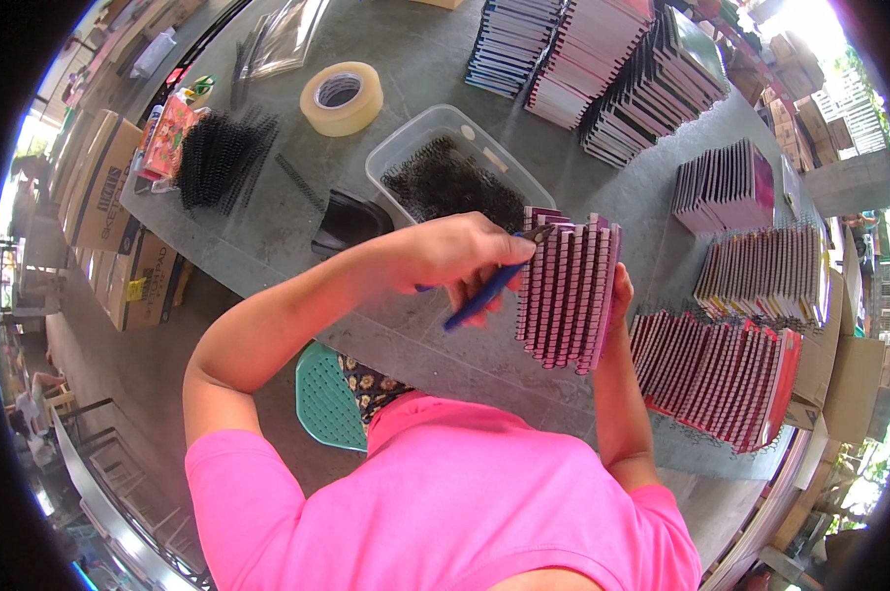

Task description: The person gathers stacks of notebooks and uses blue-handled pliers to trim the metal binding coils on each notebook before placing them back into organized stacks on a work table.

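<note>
The left hand (460, 254) is clenched around blue-handled pliers (484, 295), whose dark tip touches the top edge of a stack of spiral-bound notebooks (566, 293). That stack stands upright on the grey table (287, 227), near the person in the middle of the scene, its black wire spines facing the camera. The right hand (621, 294) is mostly hidden behind the stack and grips it from the right side, with only part of the palm showing.

Just beyond the left hand sits a clear plastic tub (435, 148) holding black wire coils. Farther left on the table lie a roll of packing tape (342, 97) and a loose bundle of black binding coils (219, 158). To the right, more notebooks lie in fanned rows (716, 379), and further stacks (603, 69) sit at the far edge. Cardboard boxes (105, 212) stand on the floor at the left, and a green plastic stool (327, 399) shows beneath the table edge.
</note>
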Demonstrator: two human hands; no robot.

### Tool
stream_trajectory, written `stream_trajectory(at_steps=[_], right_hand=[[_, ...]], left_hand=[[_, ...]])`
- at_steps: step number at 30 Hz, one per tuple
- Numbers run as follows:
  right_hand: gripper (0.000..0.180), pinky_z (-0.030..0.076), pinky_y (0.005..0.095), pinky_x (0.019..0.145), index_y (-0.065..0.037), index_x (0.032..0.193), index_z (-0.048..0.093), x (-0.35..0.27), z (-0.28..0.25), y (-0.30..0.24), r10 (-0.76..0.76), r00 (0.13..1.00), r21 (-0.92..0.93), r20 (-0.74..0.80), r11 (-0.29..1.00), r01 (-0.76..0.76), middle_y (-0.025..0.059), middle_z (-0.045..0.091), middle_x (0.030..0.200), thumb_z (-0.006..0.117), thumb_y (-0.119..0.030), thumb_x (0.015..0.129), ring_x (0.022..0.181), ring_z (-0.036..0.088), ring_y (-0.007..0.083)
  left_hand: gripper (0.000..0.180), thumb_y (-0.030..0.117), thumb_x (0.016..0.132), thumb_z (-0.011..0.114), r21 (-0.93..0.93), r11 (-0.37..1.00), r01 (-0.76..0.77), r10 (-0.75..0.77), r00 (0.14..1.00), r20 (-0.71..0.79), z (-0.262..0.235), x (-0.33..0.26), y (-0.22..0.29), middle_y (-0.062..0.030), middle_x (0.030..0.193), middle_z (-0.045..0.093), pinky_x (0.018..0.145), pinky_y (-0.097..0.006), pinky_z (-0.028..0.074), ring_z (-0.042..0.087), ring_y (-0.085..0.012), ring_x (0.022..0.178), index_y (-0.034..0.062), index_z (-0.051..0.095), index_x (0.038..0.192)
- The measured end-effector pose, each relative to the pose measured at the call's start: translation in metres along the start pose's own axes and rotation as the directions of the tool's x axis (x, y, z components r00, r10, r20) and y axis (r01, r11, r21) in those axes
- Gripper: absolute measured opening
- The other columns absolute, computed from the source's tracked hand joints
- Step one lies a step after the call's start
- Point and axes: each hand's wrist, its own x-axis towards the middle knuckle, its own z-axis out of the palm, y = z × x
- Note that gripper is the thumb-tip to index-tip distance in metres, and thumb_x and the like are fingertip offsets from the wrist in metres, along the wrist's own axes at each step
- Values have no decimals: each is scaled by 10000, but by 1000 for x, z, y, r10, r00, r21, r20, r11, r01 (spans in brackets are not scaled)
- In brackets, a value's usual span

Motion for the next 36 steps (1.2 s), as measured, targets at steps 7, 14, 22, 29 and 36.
stream_trajectory(at_steps=[7, 14, 22, 29, 36], right_hand=[[534, 549, 386, 703, 54, 1115, 519, 1, 1, 0, -12, 995, -29, -102, 1000, 9, 189, 625, 976, 551, -392, 823, 801, 644, 264], [551, 545, 395, 721, 53, 1142, 498, -2, 9, 0, 31, 999, -2, -31, 1000, -31, 191, 619, 992, 560, -389, 819, 829, 638, 275], [546, 546, 378, 714, 49, 1145, 498, -6, -4, -1, -4, 997, -51, -81, 999, 0, 183, 619, 1003, 569, -377, 811, 821, 642, 264], [580, 550, 352, 688, 45, 1134, 507, -10, 1, -7, 13, 995, -155, -103, 987, -29, 176, 622, 995, 593, -400, 771, 803, 645, 250], [586, 540, 366, 724, 44, 1145, 504, -13, -2, -10, 76, 993, -110, -87, 990, -85, 179, 619, 1009, 596, -393, 766, 828, 640, 257]], left_hand=[[560, 504, 866, 463, 640, 767, -35, 248, 937, -246, 8, 3, 1, -204, 821, 599, 658, -373, 500, 623, -296, 709, -40, 563, 953], [538, 473, 880, 460, -37, 999, -11, 12, 1000, 20, 9, 4, -2, -176, 825, 612, 644, -334, 524, 634, -247, 744, -41, 566, 999], [410, 372, 877, 454, 860, 510, 26, 506, 800, -324, 30, 12, -14, -248, 892, 578, 787, -458, 422, 542, -423, 890, -19, 509, 990], [537, 470, 888, 431, 179, 984, -7, 19, 998, -66, 12, 5, -3, -159, 806, 616, 622, -329, 522, 634, -222, 714, -44, 566, 966], [493, 421, 884, 442, -153, 988, -21, 30, 998, 57, 16, 4, -1, -192, 778, 609, 606, -362, 534, 638, -267, 694, -54, 565, 935]])
